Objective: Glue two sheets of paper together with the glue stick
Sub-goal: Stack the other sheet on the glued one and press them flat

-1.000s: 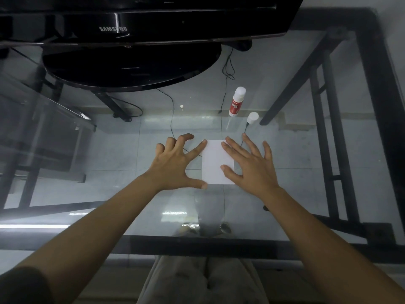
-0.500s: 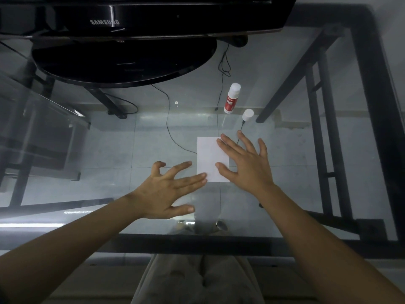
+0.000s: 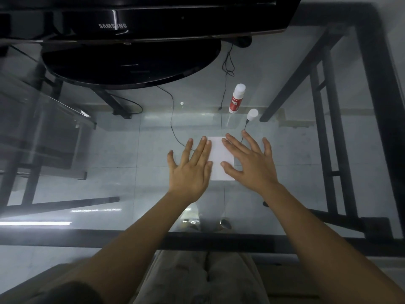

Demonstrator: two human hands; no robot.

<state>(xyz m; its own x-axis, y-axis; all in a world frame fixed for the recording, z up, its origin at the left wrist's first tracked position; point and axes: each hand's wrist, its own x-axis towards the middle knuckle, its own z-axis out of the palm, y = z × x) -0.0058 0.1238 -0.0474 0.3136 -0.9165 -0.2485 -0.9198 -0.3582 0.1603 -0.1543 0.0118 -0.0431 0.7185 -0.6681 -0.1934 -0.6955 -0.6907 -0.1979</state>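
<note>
A small white paper (image 3: 220,160) lies flat on the glass table, and I cannot tell whether it is one sheet or two stacked. My left hand (image 3: 190,170) rests palm down over its left edge, fingers together and flat. My right hand (image 3: 249,163) lies palm down over its right edge, fingers spread. Neither hand grips anything. Behind the paper the glue stick (image 3: 236,98), white with a red label, stands upright. Its white cap (image 3: 252,114) stands apart just to the right of it.
A black Samsung monitor (image 3: 131,20) on a round black base (image 3: 131,62) fills the far left of the glass table (image 3: 109,150). Thin black cables (image 3: 173,123) run under the glass. The black table frame (image 3: 377,106) runs along the right and front edges.
My left hand drew back toward me, then came forward and flattened on the paper's left edge. My right hand stayed pressed on the right side.
</note>
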